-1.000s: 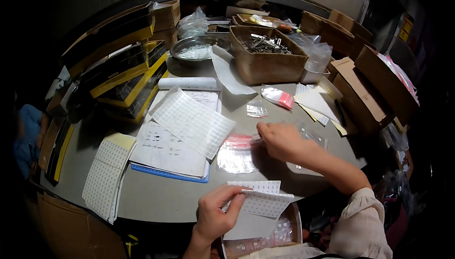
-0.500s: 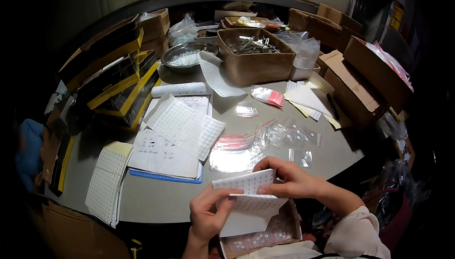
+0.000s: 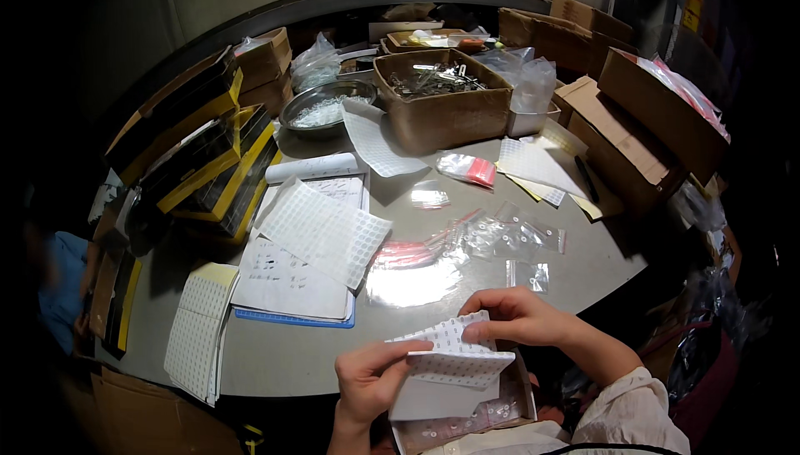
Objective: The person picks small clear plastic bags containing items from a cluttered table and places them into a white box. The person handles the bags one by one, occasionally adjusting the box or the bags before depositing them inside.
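A folded sheet of small round printed stickers (image 3: 463,364) is held over the near edge of the table. My left hand (image 3: 372,378) grips its left side, thumb and fingers closed on the paper. My right hand (image 3: 518,318) pinches the sheet's upper right part with thumb and forefinger. Below the sheet sits an open box (image 3: 528,401) holding small clear bags (image 3: 433,432) with little white rings in them; the sheet and my hands hide part of it. Just beyond, flat clear zip bags (image 3: 417,276) with red edges lie spread on the table.
Left stand a stack of sticker sheets (image 3: 196,330), a clipboard with papers (image 3: 292,284) and black-and-yellow boxes (image 3: 221,180). Farther back are a metal bowl (image 3: 287,122) and a carton of metal parts (image 3: 446,113). Cartons (image 3: 617,138) and a pen (image 3: 586,178) are right. Another person's blue sleeve (image 3: 67,280) shows far left.
My right hand has shifted a little right and nearer, with the sheet's upper part tilting. The folded sheet sits slightly lower. The whole view has turned a little.
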`<state>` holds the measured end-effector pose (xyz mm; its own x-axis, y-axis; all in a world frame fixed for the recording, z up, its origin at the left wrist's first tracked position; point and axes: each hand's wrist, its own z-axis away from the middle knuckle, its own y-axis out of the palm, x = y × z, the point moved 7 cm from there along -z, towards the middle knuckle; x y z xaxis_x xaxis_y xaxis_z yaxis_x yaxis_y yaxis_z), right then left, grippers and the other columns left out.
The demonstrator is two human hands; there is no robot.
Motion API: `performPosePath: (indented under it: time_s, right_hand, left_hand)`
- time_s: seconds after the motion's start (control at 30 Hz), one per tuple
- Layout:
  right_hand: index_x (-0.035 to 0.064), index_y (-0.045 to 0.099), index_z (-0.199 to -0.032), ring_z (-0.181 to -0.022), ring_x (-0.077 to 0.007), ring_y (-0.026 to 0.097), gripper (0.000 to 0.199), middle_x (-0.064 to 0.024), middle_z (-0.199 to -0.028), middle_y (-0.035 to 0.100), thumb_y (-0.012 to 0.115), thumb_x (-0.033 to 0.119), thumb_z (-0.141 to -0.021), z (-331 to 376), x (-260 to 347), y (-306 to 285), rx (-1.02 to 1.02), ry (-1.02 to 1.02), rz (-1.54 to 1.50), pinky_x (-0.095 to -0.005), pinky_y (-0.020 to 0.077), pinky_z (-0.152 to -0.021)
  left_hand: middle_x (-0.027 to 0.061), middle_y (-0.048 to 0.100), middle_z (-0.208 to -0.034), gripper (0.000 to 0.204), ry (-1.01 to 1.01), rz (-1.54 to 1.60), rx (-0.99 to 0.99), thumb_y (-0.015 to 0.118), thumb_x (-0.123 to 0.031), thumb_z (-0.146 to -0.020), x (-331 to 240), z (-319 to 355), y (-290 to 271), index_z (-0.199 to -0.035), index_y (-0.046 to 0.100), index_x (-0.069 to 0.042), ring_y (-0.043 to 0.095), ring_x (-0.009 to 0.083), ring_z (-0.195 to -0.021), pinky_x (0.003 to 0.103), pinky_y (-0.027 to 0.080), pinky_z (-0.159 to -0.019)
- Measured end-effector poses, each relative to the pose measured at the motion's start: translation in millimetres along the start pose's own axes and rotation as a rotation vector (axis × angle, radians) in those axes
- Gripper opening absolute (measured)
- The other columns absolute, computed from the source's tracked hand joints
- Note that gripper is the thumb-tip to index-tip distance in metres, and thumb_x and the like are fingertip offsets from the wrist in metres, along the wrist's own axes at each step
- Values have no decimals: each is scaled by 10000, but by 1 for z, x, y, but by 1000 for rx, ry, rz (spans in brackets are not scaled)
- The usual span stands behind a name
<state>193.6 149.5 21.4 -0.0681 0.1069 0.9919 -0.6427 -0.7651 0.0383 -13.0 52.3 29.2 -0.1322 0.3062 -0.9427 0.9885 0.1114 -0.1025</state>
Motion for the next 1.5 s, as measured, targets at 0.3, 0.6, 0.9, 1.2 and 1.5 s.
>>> performPosePath:
  time_s: [0.3,0.6,0.9,1.2,1.5]
  right_hand:
    - [-4,724,-1120,-868,-60,646,224,-20,-909,748,774,177,-996,2,6,4,-100,-156,168,-251,520,-745]
    - [18,616,-1217,-1043,-364,664,312,-179,-1156,627,725,72,-929,7,41,18,-132,-471,1157,-421,566,-867]
    - [0,622,-1115,-913,-283,647,384,-128,-1004,601,701,43,-741,11,47,46,-196,-591,1413,-362,554,-771]
    - [16,623,-902,-853,-253,629,169,-108,-935,576,676,130,-790,28,40,56,-102,-982,1452,-359,528,-704]
    - [36,651,-1140,-1019,-389,666,424,-155,-1173,648,738,-20,-729,40,60,-30,-48,-510,1030,-434,590,-823]
  left_hand:
    - [103,752,-937,245,-122,103,8,682,104,-862,0,-8,5,-1046,818,14,698,142,-839,252,523,-723]
    - [80,698,-778,295,36,-248,-60,689,102,-819,-5,-7,3,-1038,823,-44,636,124,-675,273,469,-585]
    - [91,716,-809,263,25,-234,-66,707,86,-831,-4,-8,2,-1032,822,-38,648,143,-688,273,481,-610]
    - [73,722,-833,189,-115,-166,-64,710,72,-867,2,-11,4,-1006,815,0,636,111,-737,253,469,-639]
    - [81,719,-862,189,-161,-106,-65,693,73,-868,5,-11,3,-1004,809,11,637,124,-755,252,479,-676]
